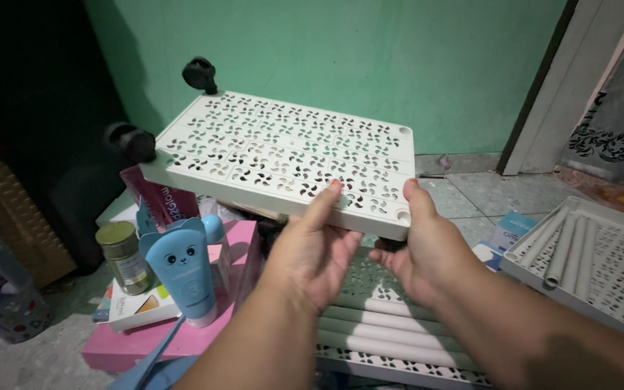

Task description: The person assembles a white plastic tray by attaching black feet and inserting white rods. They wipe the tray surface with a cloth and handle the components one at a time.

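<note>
Both hands, left hand [310, 249] and right hand [424, 249], hold 1 perforated shelf panel [276, 152].

Dim, greenish light; dark left corner.

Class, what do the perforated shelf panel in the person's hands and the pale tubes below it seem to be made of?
Shelf panel: likely moulded plastic, cream with a matt finish; uniform cut-out pattern, rounded corners with sockets. Tubes: probably plastic too, smooth pale cream with a slight sheen, though coated metal cannot be ruled out. Both hands, left and right, hold the panel's near edge.

Matt cream plastic shelf panel [283, 155] with perforated surface, smooth plastic tubes [391, 336], glossy blue plastic tube [184, 271], metal-lidded jar [123, 256]
</note>
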